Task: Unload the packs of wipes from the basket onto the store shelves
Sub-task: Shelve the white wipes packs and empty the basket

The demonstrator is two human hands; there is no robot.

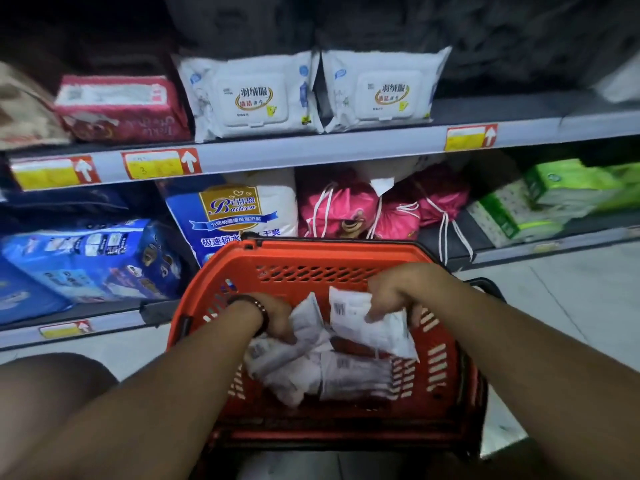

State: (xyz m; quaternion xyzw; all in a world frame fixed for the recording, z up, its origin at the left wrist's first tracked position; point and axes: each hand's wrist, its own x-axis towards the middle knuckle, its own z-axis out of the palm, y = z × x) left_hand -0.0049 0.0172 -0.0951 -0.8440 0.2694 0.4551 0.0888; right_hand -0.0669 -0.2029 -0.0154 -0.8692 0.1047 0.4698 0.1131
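An orange basket (311, 261) stands on the floor in front of the shelves, with several white packs of wipes lying in it (346, 375). My left hand (277, 317) reaches into it and grips one white pack (306, 323) by its edge. My right hand (391, 289) holds another white pack (370, 327), lifted a little above the pile. Two white packs of wipes (249, 95) (377, 88) stand upright side by side on the upper shelf (329, 147).
A red pack (121, 109) lies left of the white ones on the upper shelf; the shelf to their right is bare. Below are blue packages (90, 258), a blue-white bag (235, 216), pink drawstring bags (346, 206) and green tissue packs (540, 199). My knee (45, 393) is at lower left.
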